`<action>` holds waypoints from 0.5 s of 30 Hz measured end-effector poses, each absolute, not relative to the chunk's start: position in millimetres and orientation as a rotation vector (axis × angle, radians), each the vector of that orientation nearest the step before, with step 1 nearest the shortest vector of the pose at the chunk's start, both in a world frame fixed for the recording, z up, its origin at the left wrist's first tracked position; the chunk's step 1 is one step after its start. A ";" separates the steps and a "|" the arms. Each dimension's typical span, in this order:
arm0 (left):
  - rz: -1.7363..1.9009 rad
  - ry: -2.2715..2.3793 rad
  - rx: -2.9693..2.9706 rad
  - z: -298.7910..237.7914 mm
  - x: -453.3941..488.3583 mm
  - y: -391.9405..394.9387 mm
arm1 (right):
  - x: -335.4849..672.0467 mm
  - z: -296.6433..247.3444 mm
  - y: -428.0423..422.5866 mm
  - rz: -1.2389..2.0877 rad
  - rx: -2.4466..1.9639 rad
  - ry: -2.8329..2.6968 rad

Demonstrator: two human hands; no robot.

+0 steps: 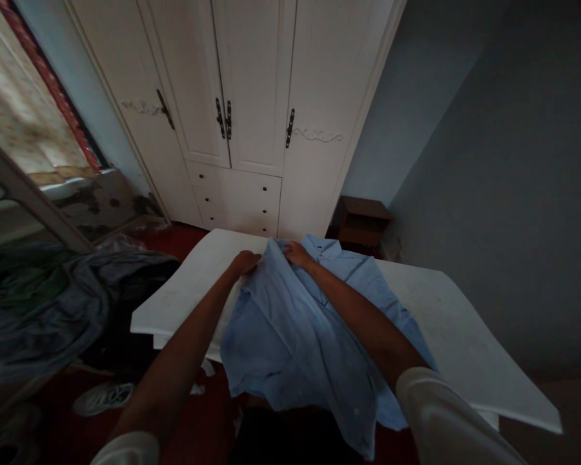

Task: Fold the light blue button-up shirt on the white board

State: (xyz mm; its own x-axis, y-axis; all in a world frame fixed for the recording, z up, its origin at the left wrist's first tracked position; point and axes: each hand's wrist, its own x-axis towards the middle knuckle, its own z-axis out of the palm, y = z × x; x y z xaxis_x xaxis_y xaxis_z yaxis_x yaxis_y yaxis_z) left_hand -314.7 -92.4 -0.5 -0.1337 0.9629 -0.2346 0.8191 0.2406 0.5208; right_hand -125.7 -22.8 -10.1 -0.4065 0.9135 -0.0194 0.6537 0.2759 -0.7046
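A light blue collared shirt (295,342) lies spread over a white table (179,278), its lower part hanging past the near edge. My left hand (246,262) is closed on the cloth at the shirt's left side. Farther in, near the collar (322,247), my right hand (297,253) grips a fold of the same shirt. The fabric between the two hands is raised in a ridge. My right forearm crosses above the shirt's right half and hides part of it. The fingertips of both hands are partly hidden by cloth.
Behind the table stands a white wardrobe (252,84) with dark handles. A small brown cabinet (365,216) is by the grey wall at right. Clothes (72,303) are heaped at left, above a shoe (104,398) on the red floor.
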 end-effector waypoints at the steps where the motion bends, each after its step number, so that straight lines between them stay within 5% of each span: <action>1: 0.362 1.978 1.600 -0.4 -313.6 -90.0 | -130.4 -9.1 -16.2 0.851 -1.400 -2.167; 15: 0.486 1.847 1.488 -4.2 -319.7 -87.3 | -175.4 -12.4 54.3 0.639 -1.328 -2.478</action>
